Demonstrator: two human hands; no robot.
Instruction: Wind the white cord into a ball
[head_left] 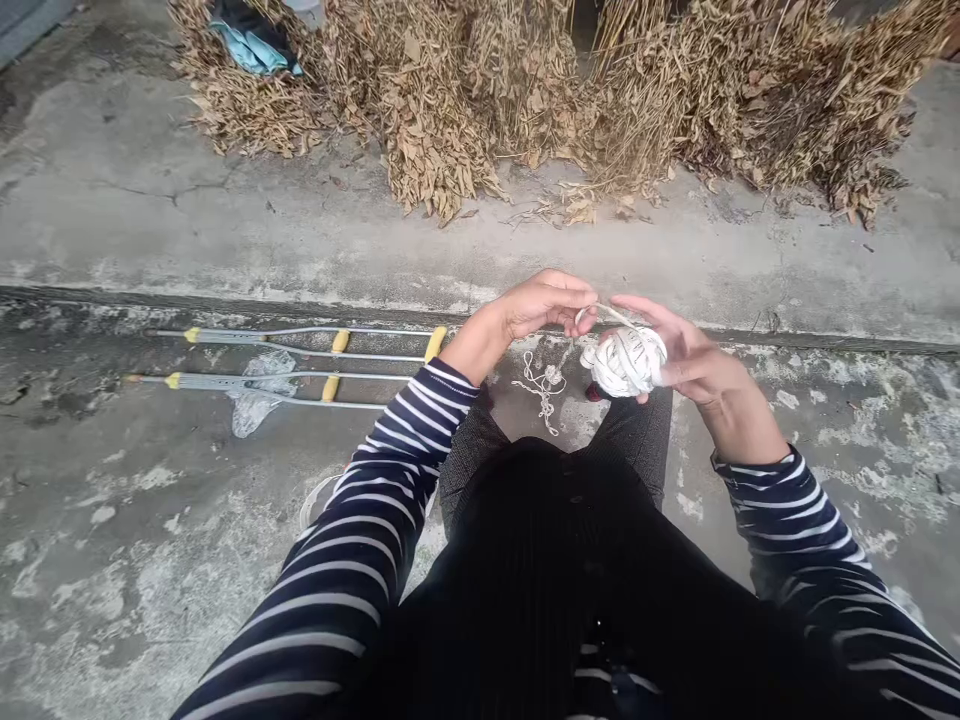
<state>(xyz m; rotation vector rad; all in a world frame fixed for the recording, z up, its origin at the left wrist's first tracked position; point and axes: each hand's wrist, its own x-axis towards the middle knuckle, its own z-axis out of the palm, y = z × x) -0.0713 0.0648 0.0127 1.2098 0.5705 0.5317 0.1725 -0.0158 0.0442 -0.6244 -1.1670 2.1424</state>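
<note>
A ball of white cord (626,361) rests in my right hand (686,355), whose fingers curve round its far and right sides. From the top of the ball a short stretch of cord runs left to my left hand (551,304), where thumb and fingertips pinch it. Both hands are in front of my knees, with a small gap between them. Below and left of the ball, a loose tangle of thin white cord (545,388) lies on the concrete between my legs.
Two metal crutches with yellow pads (330,387) lie on the ground at the left, over a clear plastic bag (262,392). A low concrete step (300,235) runs across, with dried plants (525,90) heaped on it. A blue and black cloth (255,42) lies at the upper left.
</note>
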